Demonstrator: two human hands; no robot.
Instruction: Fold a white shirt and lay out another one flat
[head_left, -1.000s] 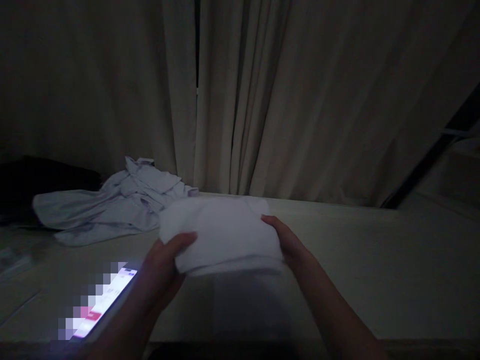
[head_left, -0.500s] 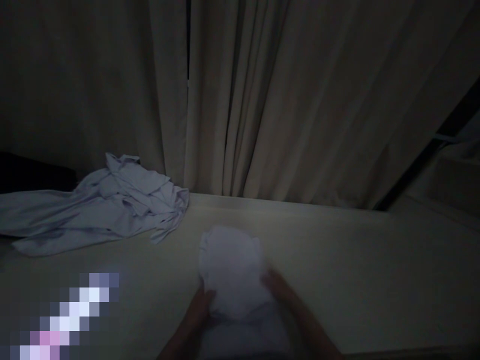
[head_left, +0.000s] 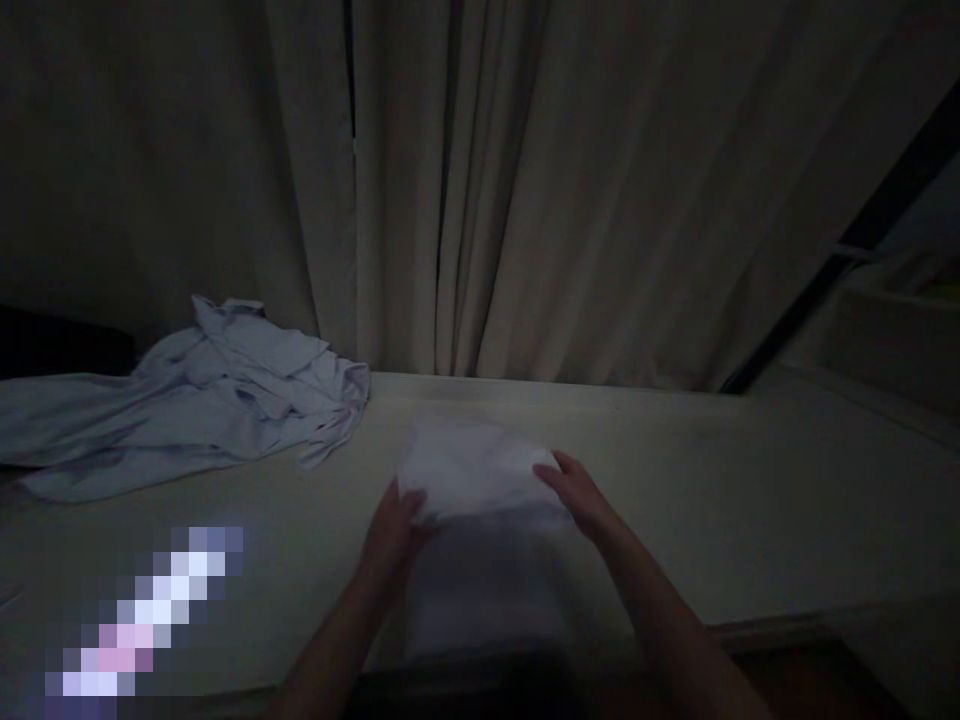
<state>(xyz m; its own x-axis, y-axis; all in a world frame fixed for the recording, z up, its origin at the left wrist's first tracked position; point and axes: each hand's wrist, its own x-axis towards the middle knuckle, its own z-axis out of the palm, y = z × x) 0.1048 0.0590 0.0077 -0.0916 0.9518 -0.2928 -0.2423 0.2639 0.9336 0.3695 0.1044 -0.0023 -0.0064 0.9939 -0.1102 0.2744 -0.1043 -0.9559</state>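
"What have your fingers got?"
"A white cloth [head_left: 472, 470], held by both sides. My left hand [head_left: 394, 525] grips its left edge, and my right hand [head_left: 581, 495] grips its right edge, so the fingers are drawn in on fabric at each end."

"Where does it sit?"
"Between my two hands, over the counter [head_left: 690, 520]. Its lower part, blurred, reaches toward me as far as the front edge [head_left: 765, 630]; I cannot tell whether the underside touches the surface."

"How much room is there around the white cloth?"
"To its right the counter runs on in a broad stretch. Beyond it comes a narrower strip of counter, then a pale raised border [head_left: 540, 390], then the curtain [head_left: 600, 200], hanging in folds."

"And to its left?"
"Tighter. A crumpled heap of fabric [head_left: 247, 390] lies near the white cloth, apart from it and farther back, with something dark [head_left: 60, 340] behind. On my side of the heap, left of the white cloth, is a bright strip [head_left: 150, 610], too blocky to make out."
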